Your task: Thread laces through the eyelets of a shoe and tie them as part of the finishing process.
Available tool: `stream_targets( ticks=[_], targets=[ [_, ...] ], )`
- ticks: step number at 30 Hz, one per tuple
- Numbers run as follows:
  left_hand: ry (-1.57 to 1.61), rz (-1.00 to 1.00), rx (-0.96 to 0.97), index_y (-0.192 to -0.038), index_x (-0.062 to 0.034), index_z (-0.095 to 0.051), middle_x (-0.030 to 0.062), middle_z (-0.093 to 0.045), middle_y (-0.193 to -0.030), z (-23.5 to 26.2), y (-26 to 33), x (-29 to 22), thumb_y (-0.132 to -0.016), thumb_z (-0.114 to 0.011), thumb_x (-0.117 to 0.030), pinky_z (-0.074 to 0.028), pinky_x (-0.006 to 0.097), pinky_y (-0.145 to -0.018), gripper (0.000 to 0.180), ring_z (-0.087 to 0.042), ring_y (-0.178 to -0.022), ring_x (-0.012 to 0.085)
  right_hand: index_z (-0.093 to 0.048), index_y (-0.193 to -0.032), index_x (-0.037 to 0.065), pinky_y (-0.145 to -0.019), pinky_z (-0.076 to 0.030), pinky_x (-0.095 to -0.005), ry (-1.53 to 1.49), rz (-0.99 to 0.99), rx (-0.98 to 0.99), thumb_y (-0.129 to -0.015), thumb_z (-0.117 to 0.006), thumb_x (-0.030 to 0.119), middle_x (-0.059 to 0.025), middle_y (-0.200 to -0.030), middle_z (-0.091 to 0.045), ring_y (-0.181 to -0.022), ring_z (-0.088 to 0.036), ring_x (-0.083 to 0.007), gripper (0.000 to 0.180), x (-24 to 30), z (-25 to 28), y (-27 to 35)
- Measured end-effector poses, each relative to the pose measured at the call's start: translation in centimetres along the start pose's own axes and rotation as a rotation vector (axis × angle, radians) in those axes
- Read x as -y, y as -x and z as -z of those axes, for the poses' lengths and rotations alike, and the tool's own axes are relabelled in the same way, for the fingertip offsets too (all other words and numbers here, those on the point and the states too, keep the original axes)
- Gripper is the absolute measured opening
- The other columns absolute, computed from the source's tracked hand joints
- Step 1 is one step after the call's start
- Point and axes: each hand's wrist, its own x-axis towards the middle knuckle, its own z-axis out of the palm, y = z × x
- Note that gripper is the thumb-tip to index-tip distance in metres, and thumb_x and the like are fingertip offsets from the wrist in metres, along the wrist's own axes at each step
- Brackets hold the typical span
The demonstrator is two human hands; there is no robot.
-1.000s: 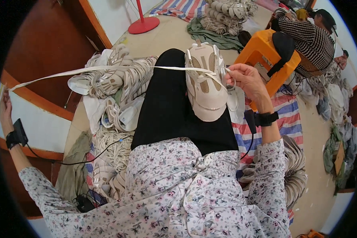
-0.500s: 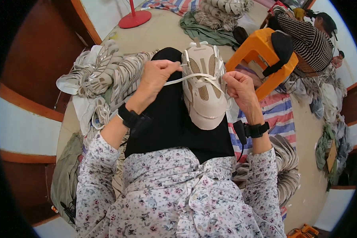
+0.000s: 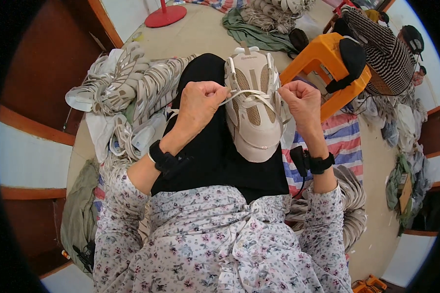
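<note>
beige floor (image 3: 195,43) | white wall (image 3: 124,17) | brown door (image 3: 49,73) | orange stool (image 3: 322,48)

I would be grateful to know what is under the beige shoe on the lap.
Black fabric shows to the left of the beige shoe and below its toe in the picture. Whatever lies directly beneath is covered by the shoe, whose underside cannot be seen.

The scene is viewed from the head through the left of two fisheye cameras, directed downward. The lap (image 3: 205,156) and shoe (image 3: 255,136) are seen from close above; the sleeves (image 3: 120,232) are admitted at the lower edge; the floor (image 3: 200,36) is shown farther off.
</note>
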Motion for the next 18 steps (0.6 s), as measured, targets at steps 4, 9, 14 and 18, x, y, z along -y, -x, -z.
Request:
stream_targets(
  ticks=[4, 9, 14, 18],
  targets=[
    [0.01, -0.01, 0.003, -0.087, 0.001, -0.075, -0.0038, -0.064, -0.071, -0.1, 0.3, 0.0, -0.094, -0.066, -0.019, -0.038, 0.021, -0.057, 0.023, -0.048, -0.064, 0.0024, -0.066, -0.079, -0.002, -0.051, -0.039, -0.0238, 0.2, 0.155, -0.008, -0.081, -0.069, 0.006, -0.0005, -0.062, -0.061, -0.054, -0.05, -0.006, 0.008, -0.1, -0.7, 0.0],
    [0.029, -0.024, -0.01, -0.086, 0.0017, -0.075, -0.0051, -0.061, -0.068, -0.2, 0.6, -0.1, -0.093, -0.066, -0.018, -0.035, 0.021, -0.055, 0.023, -0.046, -0.062, 0.0019, -0.066, -0.083, -0.001, -0.059, -0.047, -0.0354, 0.516, 0.447, 0.064, -0.08, -0.067, 0.004, -0.0149, -0.07, -0.064, -0.059, -0.06, -0.0294, 0.005, 1.9, -1.3, 0.3],
    [0.033, -0.045, -0.021, -0.084, 0.0031, -0.074, -0.0054, -0.056, -0.063, -0.7, 0.8, -0.1, -0.091, -0.068, -0.018, -0.035, 0.022, -0.053, 0.023, -0.045, -0.061, 0.0021, -0.066, -0.085, -0.002, -0.067, -0.049, -0.038, 0.581, 0.757, 0.069, -0.08, -0.065, 0.002, -0.0156, -0.082, -0.064, -0.076, -0.062, -0.0326, 0.006, 4.4, -1.4, -0.7],
    [-0.004, -0.079, -0.037, -0.082, 0.0042, -0.072, -0.0053, -0.054, -0.06, -1.3, 0.7, -0.1, -0.09, -0.068, -0.018, -0.035, 0.024, -0.051, 0.024, -0.044, -0.058, 0.0022, -0.068, -0.083, -0.002, -0.077, -0.046, -0.0417, 0.381, 0.685, 0.28, -0.077, -0.066, 0.0, -0.0146, -0.081, -0.06, -0.086, -0.058, -0.0324, 0.008, 4.2, -4.2, -1.9]
  ],
)
